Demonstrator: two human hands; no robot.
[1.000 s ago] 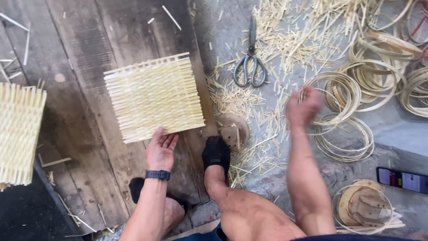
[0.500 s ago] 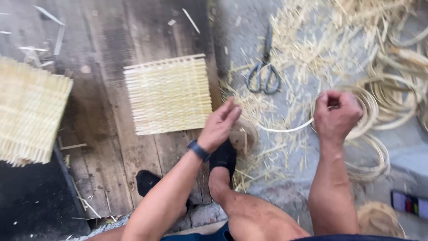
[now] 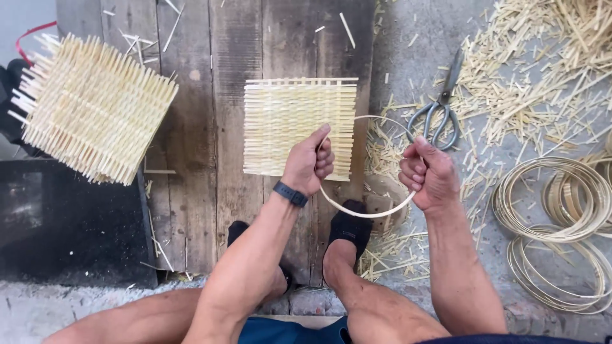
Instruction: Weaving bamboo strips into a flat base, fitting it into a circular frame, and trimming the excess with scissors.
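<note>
I lose the hoop [image 3: 366, 210] inside both fists, coils [image 3: 561, 210] cut off at right edge, mat [image 3: 293, 127] corner behind left hand [image 3: 309, 162], chaff pile running off top.

A basket-weaving workshop: woven mats [image 3: 299, 127], bamboo hoops [image 3: 553, 197], scissors [image 3: 440, 108], offcuts [image 3: 542, 76].

From my feed, the hoop [image 3: 357, 210] looks like smooth pale cane, same as the coils [image 3: 554, 204]. The woven mat [image 3: 287, 121] is matt split bamboo, and the planks [image 3: 210, 159] are rough, weathered grey wood. Scissors [image 3: 440, 108] are dull metal on gritty concrete [image 3: 408, 51].
</note>
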